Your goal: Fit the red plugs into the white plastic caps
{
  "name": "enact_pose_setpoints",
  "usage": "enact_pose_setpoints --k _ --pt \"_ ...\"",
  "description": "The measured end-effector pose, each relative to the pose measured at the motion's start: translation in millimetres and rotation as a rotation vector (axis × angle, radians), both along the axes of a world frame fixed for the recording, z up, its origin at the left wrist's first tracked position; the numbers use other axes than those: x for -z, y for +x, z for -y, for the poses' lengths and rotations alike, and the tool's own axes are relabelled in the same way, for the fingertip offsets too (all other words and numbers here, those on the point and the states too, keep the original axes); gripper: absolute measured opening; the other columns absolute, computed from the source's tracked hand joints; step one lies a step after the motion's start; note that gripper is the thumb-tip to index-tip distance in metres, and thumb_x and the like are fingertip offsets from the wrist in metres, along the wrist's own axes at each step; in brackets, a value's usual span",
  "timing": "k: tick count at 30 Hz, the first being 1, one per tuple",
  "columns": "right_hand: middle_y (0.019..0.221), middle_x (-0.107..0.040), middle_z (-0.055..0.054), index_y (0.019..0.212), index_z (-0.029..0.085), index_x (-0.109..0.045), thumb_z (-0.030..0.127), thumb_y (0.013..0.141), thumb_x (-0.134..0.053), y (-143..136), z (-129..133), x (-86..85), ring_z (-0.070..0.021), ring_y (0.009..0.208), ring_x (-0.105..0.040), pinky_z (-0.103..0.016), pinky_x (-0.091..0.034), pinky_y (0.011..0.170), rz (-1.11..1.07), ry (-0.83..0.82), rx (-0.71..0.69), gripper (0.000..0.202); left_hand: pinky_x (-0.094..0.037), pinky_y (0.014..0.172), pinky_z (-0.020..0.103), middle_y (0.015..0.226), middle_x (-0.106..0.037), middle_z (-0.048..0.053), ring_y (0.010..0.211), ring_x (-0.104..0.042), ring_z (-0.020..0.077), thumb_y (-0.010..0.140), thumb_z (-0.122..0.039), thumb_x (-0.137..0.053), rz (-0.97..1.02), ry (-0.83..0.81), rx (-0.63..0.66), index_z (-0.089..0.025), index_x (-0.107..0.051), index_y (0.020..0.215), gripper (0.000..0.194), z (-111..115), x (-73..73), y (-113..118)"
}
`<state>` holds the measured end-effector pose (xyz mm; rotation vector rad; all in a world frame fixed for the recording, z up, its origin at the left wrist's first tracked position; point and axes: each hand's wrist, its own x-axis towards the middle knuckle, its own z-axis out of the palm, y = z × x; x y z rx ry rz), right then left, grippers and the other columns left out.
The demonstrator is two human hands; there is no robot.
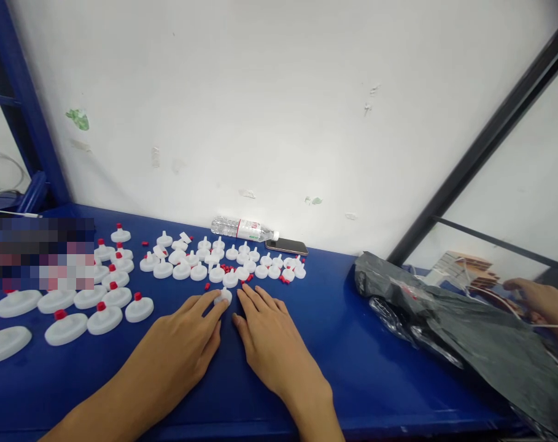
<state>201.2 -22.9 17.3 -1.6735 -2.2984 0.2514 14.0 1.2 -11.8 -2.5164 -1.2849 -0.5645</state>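
Observation:
My left hand has its fingertips on a white round cap with a nozzle, which sits on the blue table. Just right of that cap, my right hand reaches toward small red caps, its fingers slightly apart; whether its fingertips touch a red cap is too small to tell. Several white caps without red tips stand beyond both hands, with loose red caps among them. On the left stand several white caps topped with red tips.
A clear plastic bottle lies by the wall beside a phone. Dark plastic bags lie on the right. Another person's hand shows at the far right, beyond a black post. A blue frame stands left.

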Motion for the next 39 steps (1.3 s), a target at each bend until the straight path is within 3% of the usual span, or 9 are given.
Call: enact_pose_setpoints --k 6,14,20,28,34,39 --pt "0.174 -0.029 -0.004 0.165 0.02 -0.036 0.037 0.111 -0.041 -2 0 -2.4 -0.0297 0.155 -0.038 -0.054 -0.038 0.124 0.003 0.011 0.011 0.057 -0.069 0.082 0.043 0.136 -0.071 0.015 0.122 -0.071 0.0313 0.101 -0.015 -0.037 -0.014 -0.045 -0.007 -0.015 -0.067 0.136 0.046 0 -0.3 -1" --pt "0.172 -0.032 -0.008 0.163 0.018 -0.04 0.039 0.111 -0.04 0 -5 4.0 -0.033 0.153 -0.041 -0.056 -0.039 0.122 0.067 0.055 -0.012 0.056 -0.068 0.088 0.045 0.146 -0.066 0.015 0.131 -0.066 0.0315 0.102 -0.015 -0.035 -0.049 -0.188 -0.063 -0.016 -0.063 0.142 0.049 4 -8.2 3" --pt "0.171 -0.035 -0.012 0.162 0.024 -0.043 0.044 0.11 -0.041 1 -14 -3.8 -0.0346 0.152 -0.043 -0.062 -0.041 0.118 0.155 0.053 -0.038 0.055 -0.066 0.091 0.047 0.151 -0.062 0.012 0.132 -0.064 0.0302 0.102 -0.013 -0.038 -0.049 -0.23 -0.058 -0.02 -0.061 0.144 0.048 7 -8.5 2" --pt "0.162 -0.05 -0.012 0.156 0.016 -0.049 0.037 0.111 -0.039 -2 -24 -4.6 -0.034 0.144 -0.05 -0.059 -0.049 0.113 0.244 0.1 -0.077 0.051 -0.065 0.093 0.048 0.149 -0.062 0.012 0.131 -0.063 0.0304 0.102 -0.012 -0.036 -0.019 -0.272 -0.052 -0.02 -0.062 0.141 0.048 8 -13.3 5" --pt "0.155 -0.057 -0.014 0.153 0.012 -0.053 0.02 0.11 -0.036 -1 -20 -0.1 -0.0326 0.138 -0.057 -0.056 -0.053 0.109 0.281 0.147 -0.07 0.046 -0.065 0.094 0.049 0.149 -0.062 0.014 0.132 -0.063 0.0304 0.104 -0.013 -0.035 -0.015 -0.31 -0.069 -0.02 -0.061 0.142 0.047 7 -18.5 7" --pt "0.136 -0.07 -0.012 0.135 0.015 -0.068 0.013 0.108 -0.041 5 -16 -5.4 -0.0291 0.12 -0.067 -0.048 -0.056 0.103 0.215 0.144 -0.073 0.038 -0.065 0.094 0.05 0.148 -0.063 0.014 0.13 -0.064 0.0312 0.104 -0.012 -0.032 -0.004 -0.299 -0.06 -0.019 -0.061 0.143 0.049 8 -19.2 7"
